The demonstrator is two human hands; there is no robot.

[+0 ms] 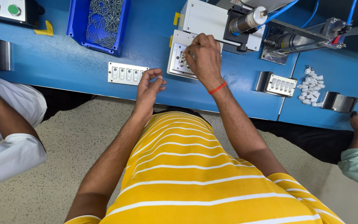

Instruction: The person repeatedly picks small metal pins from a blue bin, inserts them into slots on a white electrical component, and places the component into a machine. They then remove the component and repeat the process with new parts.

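Right hand: our right hand pinches a small part into the fixture under the press.
Left hand: our left hand hovers, fingers curled, seemingly empty.
Progress: we judge loading underway; a filled plate waits beside.

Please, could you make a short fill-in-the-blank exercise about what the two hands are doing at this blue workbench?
1. The right hand rests on the metal fixture plate in front of the ____ machine housing.
2. The left hand hovers beside the flat white plate with a row of ____.
3. The blue bin is full of ____.

Missing words: white; slots; screws
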